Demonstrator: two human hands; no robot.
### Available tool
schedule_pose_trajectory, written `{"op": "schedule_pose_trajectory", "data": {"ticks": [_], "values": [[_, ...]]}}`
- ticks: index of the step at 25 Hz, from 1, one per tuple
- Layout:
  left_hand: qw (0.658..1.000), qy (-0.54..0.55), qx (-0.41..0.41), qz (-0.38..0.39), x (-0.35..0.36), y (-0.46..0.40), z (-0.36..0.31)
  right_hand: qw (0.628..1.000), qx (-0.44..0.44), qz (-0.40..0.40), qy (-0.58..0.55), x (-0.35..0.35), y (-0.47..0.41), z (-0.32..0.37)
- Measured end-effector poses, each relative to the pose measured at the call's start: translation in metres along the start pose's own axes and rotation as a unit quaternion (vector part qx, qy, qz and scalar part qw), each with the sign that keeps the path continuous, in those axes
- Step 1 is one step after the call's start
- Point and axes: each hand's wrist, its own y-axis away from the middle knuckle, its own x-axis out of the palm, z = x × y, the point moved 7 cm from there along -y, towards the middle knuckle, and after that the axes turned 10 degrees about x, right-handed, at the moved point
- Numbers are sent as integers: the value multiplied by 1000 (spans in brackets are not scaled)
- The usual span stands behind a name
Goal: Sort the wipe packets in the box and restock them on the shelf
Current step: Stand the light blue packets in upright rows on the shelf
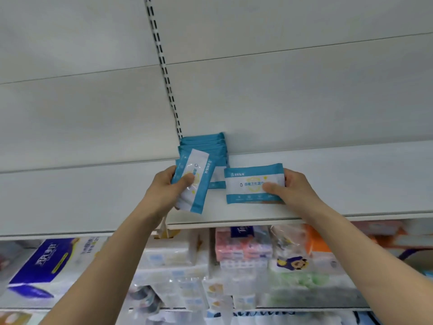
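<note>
left hand point(168, 192) grips tilted packet point(193, 181), stack point(206, 146) just behind | right hand point(291, 187) pinches flat packet point(253, 182) over shelf point(351, 179) | likely light, soft, slick film; hold by short edges

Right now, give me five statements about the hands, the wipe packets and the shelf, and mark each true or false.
1. The left hand holds a tilted wipe packet. True.
2. The right hand is empty. False: it grips a level packet.
3. A row of blue packets stands against the back panel. True.
4. The top shelf is packed full. False: most of it is bare.
5. Tissue packs sit on the shelf below. True.
</note>
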Motion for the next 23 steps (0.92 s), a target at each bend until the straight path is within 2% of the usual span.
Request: {"op": "schedule_pose_trajectory", "data": {"ticks": [9,13,17,23], "values": [[999,30,-30,-23,-58,-11,27,995,-50,44,70,81,-22,21],[998,42,-40,-3,-66,-10,31,989,-66,-23,133,105,-34,31],[998,48,-36,27,-66,-10,30,960,-45,-119,249,107,-38,30],[996,76,-14,36,-56,-13,24,956,-44,-113,266,102,-34,24]]}}
